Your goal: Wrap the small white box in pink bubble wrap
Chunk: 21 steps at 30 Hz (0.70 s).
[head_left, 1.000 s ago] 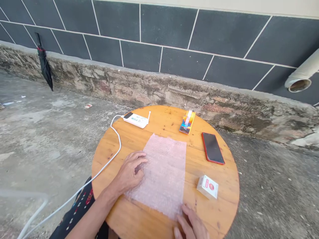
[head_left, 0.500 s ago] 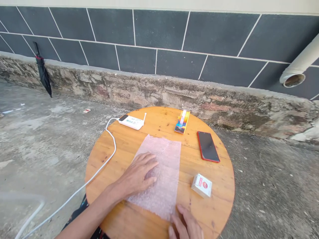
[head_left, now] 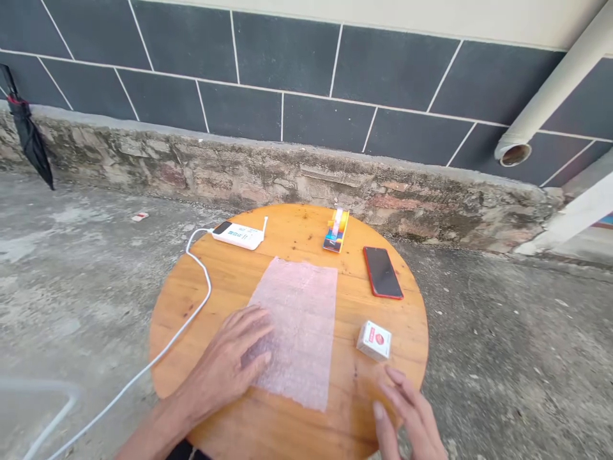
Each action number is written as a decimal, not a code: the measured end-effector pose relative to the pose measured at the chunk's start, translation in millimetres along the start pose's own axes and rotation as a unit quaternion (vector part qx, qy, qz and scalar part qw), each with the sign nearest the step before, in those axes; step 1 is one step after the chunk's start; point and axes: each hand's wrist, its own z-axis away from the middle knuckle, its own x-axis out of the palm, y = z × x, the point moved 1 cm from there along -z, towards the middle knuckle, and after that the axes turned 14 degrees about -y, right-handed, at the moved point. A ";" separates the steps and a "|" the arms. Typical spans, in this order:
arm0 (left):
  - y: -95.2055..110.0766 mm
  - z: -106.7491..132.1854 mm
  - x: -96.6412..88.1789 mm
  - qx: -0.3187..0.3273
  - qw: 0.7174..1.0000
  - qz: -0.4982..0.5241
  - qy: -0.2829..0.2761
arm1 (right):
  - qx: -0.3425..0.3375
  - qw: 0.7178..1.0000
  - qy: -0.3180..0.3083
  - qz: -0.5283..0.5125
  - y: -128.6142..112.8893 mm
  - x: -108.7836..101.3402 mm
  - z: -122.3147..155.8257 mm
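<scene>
A sheet of bubble wrap (head_left: pixel 297 326) lies flat on a round wooden table (head_left: pixel 191 300). My left hand (head_left: pixel 225 364) rests palm down on the sheet's near left part, fingers spread. My right hand (head_left: pixel 407 415) hovers over the table's near right edge, fingers stretched out and holding nothing. It is just below a small white box with a red mark (head_left: pixel 374 340). The right hand is partly cut off by the picture's bottom edge.
A red phone (head_left: pixel 382 272) lies at the right, a yellow and blue tape dispenser (head_left: pixel 335 231) at the back, a white power bank (head_left: pixel 238 234) with a white cable (head_left: pixel 191 319) at the back left. Behind runs a stone kerb and tiled wall with a drainpipe (head_left: pixel 536 108). A black umbrella (head_left: pixel 26 134) leans far left.
My right hand has left the sheet's near right corner and moved right, toward the white box. My left hand slid back toward the sheet's left edge. The view shifted to the right.
</scene>
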 end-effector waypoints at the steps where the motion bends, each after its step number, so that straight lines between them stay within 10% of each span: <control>1: -0.9 8.0 1.3 -0.004 1.000 0.001 0.011 | 0.011 1.000 -0.016 0.013 6.4 -4.4 -9.0; 14: 5.2 25.7 16.1 0.012 0.997 0.061 0.054 | 0.195 0.971 -0.138 -0.011 37.9 1.7 -57.9; 21: 1.6 23.8 16.8 0.019 0.994 0.094 0.054 | 0.100 0.978 -0.167 -0.068 -28.8 9.3 -81.6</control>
